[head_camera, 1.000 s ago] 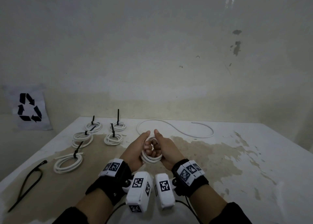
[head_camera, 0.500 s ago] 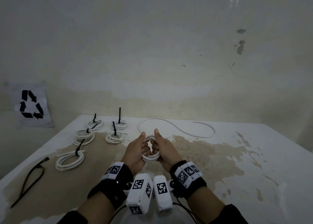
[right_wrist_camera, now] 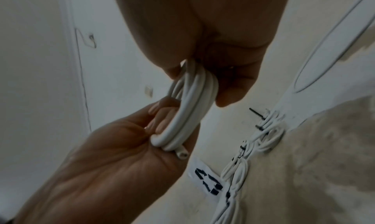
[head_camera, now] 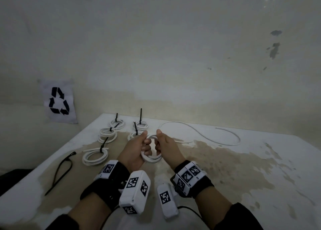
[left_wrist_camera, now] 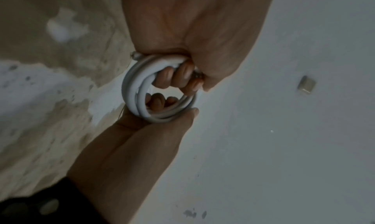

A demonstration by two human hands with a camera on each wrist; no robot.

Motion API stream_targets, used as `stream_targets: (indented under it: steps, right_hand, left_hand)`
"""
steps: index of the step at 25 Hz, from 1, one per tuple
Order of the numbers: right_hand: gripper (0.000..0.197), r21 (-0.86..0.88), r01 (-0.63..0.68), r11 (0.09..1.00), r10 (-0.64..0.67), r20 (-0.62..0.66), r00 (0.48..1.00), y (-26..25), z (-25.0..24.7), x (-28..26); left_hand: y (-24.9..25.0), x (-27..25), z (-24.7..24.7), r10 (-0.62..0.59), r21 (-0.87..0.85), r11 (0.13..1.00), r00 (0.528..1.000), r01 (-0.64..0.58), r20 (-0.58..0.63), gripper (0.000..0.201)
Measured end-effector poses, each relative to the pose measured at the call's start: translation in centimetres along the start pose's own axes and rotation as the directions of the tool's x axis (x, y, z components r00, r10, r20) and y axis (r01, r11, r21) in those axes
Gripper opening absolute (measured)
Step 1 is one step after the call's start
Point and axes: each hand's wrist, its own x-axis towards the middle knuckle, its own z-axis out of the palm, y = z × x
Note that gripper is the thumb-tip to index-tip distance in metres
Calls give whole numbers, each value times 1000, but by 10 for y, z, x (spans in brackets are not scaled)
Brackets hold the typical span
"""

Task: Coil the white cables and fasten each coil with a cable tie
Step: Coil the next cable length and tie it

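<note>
A small white cable coil (head_camera: 150,158) hangs between my two hands just above the table's middle. My left hand (head_camera: 145,143) grips the coil's left side, fingers curled through the ring and thumb up. Gripping the right side the same way is my right hand (head_camera: 159,141). In the left wrist view the coil (left_wrist_camera: 136,89) shows several turns, with a cut end sticking out. The right wrist view shows the coil (right_wrist_camera: 188,113) edge-on, with a cut end by the left palm. A loose black cable tie (head_camera: 60,170) lies at the left. A loose white cable (head_camera: 199,134) snakes across the back.
Several tied coils (head_camera: 95,157) with black ties stand in two rows at the back left of the stained white table (head_camera: 243,169). A recycling sign (head_camera: 58,101) hangs on the wall to the left. The wall runs right behind the table.
Both hands keep their grip on the coil and have shifted slightly away from me. The coil now looks a little rounder and wider between them.
</note>
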Motion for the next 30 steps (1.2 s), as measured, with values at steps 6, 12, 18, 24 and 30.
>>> stream_targets:
  steps: [6,12,18,24,30]
  right_hand:
    - [50,18,-90,996,88,92,992,-25,83,25]
    - [8,-383,148,912,83,526,847,-42,181,34]
    - [33,-581,517,629,122,730,672,-49,252,41]
    - [19,-609,640,469,158,771,617,-38,267,45]
    - [9,-489,459,741,134,778,613,-58,226,55]
  left_hand:
    - [75,-43,-78,336,268,921,926,-284,-172,31]
    - [134,-85,-183,475,435,851,782,-293,-404,32]
    - [141,-98,-235,454,456,861,746,-226,-487,28]
    - [138,-100,-253,423,400,889,732,-223,-534,25]
    - [135,-92,-251,393,339,912,730,-232,-559,27]
